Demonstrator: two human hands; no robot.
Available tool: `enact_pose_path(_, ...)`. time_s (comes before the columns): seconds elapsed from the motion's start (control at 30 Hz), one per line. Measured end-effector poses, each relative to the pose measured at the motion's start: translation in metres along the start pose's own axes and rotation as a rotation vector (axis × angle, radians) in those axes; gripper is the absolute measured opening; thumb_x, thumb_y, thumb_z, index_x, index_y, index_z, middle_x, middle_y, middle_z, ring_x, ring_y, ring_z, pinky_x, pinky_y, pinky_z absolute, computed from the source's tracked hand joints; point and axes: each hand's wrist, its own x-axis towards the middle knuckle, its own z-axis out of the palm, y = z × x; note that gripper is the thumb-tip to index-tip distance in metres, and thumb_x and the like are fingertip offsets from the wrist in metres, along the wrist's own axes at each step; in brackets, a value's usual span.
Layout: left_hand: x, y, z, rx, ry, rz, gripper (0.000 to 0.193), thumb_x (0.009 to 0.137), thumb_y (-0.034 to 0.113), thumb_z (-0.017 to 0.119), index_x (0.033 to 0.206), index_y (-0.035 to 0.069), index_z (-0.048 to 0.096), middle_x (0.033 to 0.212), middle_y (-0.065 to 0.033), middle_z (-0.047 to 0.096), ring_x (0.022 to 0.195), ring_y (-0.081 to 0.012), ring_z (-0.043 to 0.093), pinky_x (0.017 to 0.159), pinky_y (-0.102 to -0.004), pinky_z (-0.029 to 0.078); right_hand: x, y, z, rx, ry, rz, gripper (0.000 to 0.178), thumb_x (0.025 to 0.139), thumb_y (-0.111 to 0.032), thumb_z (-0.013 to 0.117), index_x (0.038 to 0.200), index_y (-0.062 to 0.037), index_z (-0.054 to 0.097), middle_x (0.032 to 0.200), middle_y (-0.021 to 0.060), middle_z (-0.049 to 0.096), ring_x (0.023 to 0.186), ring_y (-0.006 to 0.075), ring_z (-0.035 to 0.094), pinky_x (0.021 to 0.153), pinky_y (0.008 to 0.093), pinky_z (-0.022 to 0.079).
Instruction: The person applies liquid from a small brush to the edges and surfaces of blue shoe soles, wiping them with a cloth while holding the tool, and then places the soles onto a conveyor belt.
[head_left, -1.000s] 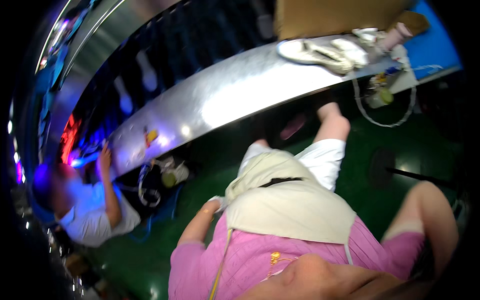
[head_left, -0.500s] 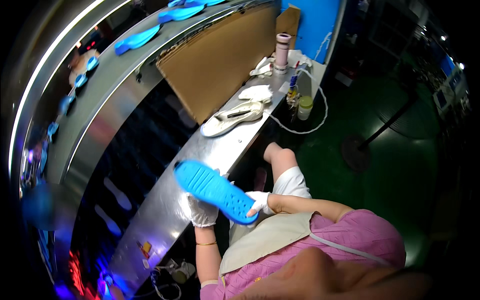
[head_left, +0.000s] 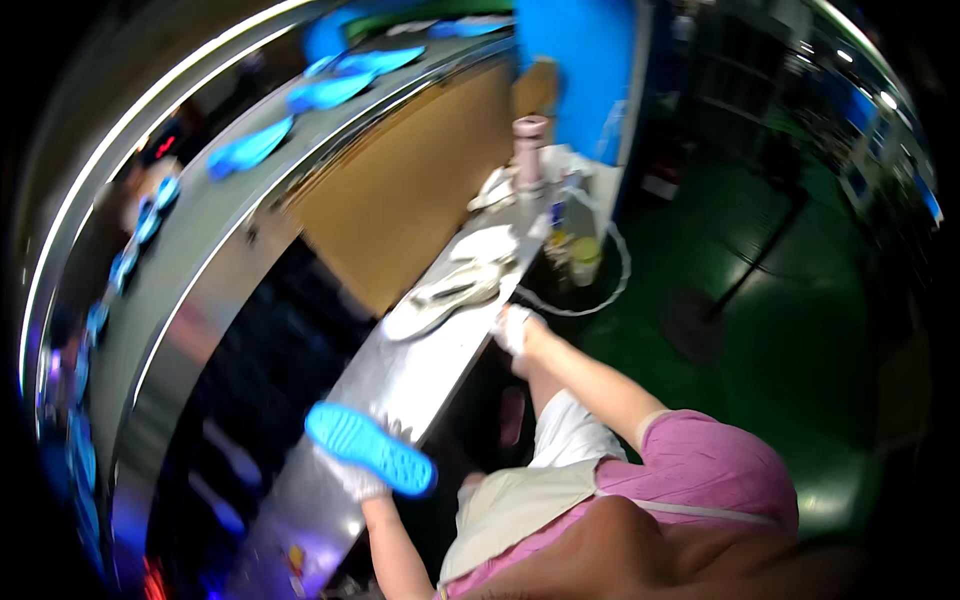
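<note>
My left hand (head_left: pixel 350 478), in a white glove, grips a bright blue shoe sole (head_left: pixel 368 448) from underneath. The sole's ridged and dimpled face is turned up, and it is held over the metal bench. My right hand (head_left: pixel 514 330), also gloved, is stretched forward at the bench's right edge. Motion smears its fingers, so whether they are apart or closed is unclear. Just left of that hand lies a white shoe (head_left: pixel 440 305) on the bench, with a crumpled white cloth (head_left: pixel 484 243) behind it.
A narrow metal bench (head_left: pixel 350 410) runs beside a conveyor (head_left: pixel 190 255) carrying several blue soles. A cardboard sheet (head_left: pixel 410 180) stands between them. At the bench's far end are a pink bottle (head_left: pixel 529 150) and a yellow-green jar (head_left: pixel 584 262). A stand fan (head_left: pixel 695 325) stands on the green floor.
My right hand has let go of the blue sole and moved forward toward the white shoe. My left hand keeps the sole, now lower and farther left in view. The view has shifted.
</note>
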Motion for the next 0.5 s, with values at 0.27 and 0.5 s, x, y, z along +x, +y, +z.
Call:
enact_pose_path(0.27, 0.032, 0.006, -0.041, -0.255, 0.060, -0.146, 0.112, 0.075, 0.089, 0.025, 0.148, 0.005, 0.029, 0.145, -0.0275, 0.038, 0.122, -0.0546, 0.044, 0.106, -0.0664, 0.030, 0.052, -0.029, -0.017, 0.013, -0.346, 0.021, 0.008, 0.095, -0.032, 0.060, 0.098, -0.0246, 0.062, 0.075, -0.0069, 0.055, 0.055, 0.0055, 0.047, 0.043, 0.0210, 0.038)
enact_pose_path(0.5, 0.033, 0.011, -0.033, -0.261, 0.100, 0.009, 0.102, 0.082, 0.084, 0.021, 0.150, 0.009, 0.024, 0.145, -0.0286, 0.034, 0.128, -0.0510, 0.040, 0.104, -0.0627, 0.038, 0.059, -0.044, -0.026, -0.088, -0.111, 0.341, 0.024, 0.092, -0.030, 0.065, 0.101, -0.0080, 0.062, 0.097, 0.0095, 0.070, 0.072, 0.0168, 0.066, 0.058, 0.0247, 0.056)
